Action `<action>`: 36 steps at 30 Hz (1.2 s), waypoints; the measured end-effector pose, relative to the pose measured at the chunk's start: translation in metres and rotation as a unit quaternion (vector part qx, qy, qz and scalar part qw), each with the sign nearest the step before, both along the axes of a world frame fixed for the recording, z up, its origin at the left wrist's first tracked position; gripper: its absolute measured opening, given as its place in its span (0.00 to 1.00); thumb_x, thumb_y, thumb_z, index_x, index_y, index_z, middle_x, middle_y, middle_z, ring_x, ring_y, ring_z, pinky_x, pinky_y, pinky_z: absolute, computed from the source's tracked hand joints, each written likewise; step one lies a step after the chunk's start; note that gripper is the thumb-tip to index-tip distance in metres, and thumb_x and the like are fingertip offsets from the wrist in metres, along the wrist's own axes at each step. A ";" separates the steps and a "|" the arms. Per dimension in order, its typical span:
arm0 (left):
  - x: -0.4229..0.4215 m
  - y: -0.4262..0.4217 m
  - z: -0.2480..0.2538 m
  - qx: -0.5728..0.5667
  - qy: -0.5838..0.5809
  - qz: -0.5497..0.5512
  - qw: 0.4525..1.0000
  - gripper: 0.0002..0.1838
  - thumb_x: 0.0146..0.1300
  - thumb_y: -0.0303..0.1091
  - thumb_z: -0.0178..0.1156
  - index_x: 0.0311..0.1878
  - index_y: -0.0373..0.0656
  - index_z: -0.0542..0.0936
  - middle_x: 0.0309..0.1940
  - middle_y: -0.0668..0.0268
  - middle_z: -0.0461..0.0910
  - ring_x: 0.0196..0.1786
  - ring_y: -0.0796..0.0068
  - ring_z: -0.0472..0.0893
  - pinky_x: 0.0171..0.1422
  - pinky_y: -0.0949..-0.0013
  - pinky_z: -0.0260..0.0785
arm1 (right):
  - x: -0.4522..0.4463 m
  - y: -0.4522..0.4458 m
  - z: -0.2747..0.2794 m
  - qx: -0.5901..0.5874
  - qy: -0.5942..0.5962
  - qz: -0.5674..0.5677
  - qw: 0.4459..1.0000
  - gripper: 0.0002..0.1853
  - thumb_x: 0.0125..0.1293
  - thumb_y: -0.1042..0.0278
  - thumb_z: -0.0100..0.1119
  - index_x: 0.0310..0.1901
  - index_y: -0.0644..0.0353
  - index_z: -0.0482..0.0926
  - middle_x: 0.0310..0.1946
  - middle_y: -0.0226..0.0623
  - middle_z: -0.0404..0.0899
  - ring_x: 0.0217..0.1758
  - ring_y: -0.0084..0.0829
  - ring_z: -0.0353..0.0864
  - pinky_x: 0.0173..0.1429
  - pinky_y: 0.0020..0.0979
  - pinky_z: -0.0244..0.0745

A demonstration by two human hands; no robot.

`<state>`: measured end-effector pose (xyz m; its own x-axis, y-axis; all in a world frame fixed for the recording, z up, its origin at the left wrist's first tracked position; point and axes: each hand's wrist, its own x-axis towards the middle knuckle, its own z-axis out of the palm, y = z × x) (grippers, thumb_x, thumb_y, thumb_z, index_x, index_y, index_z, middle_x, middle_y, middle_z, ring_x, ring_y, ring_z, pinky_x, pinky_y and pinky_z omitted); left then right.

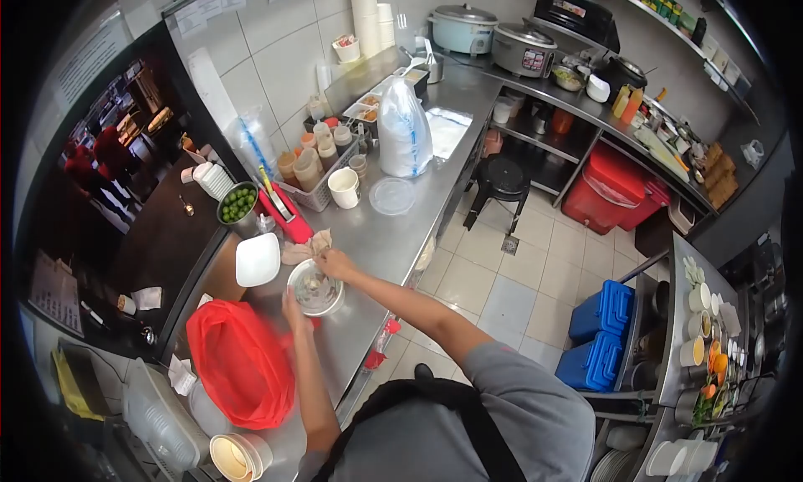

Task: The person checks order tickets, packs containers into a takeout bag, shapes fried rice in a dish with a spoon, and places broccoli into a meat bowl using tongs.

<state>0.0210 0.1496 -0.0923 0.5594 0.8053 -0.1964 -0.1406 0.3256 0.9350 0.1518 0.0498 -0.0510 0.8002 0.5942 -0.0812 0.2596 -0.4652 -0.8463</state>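
Note:
A round white bowl [329, 305] with a clear or greyish inside and bits of food stands near the counter's front edge. My left hand [294, 311] grips its left side. At the upper right rim is my right hand [336, 266], its fingers pressed together; what they pinch is too small to tell. A crumpled beige cloth [299, 253] lies just beyond the bowl. To the left is an empty square white dish [258, 259]. A clear round lid [392, 196] and a white paper cup [344, 189] sit farther back on the counter.
An open red plastic bag [238, 361] lies left of my forearm. Behind are a pot of green limes [240, 206], a basket of sauce bottles [316, 196] and a tall plastic-wrapped stack [404, 130]. A black stool [500, 181] stands on the floor. People are visible through the opening.

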 end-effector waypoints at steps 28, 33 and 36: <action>0.012 -0.049 0.086 0.534 0.017 0.104 0.839 0.09 0.58 0.27 0.54 0.40 0.33 0.77 0.50 0.56 0.72 0.56 0.58 0.69 0.59 0.60 0.59 | 0.027 -0.029 0.057 0.186 -0.229 -0.024 0.955 0.17 0.64 0.55 0.47 0.30 0.62 0.76 0.30 0.46 0.76 0.35 0.46 0.75 0.35 0.40 0.69; 0.002 -0.081 0.093 0.744 -0.094 -0.008 0.662 0.10 0.50 0.27 0.60 0.38 0.47 0.79 0.49 0.60 0.73 0.56 0.59 0.69 0.62 0.52 0.58 | 0.006 -0.120 0.041 0.164 0.020 -0.084 0.983 0.14 0.63 0.57 0.51 0.40 0.60 0.75 0.35 0.37 0.75 0.39 0.29 0.75 0.39 0.31 0.71; 0.015 -0.108 0.082 0.809 -0.135 -0.081 0.566 0.13 0.51 0.31 0.59 0.41 0.57 0.79 0.50 0.68 0.73 0.56 0.66 0.68 0.64 0.51 0.55 | -0.007 -0.184 0.051 0.218 0.304 -0.095 0.922 0.12 0.63 0.61 0.52 0.43 0.59 0.75 0.36 0.31 0.75 0.37 0.23 0.75 0.40 0.26 0.72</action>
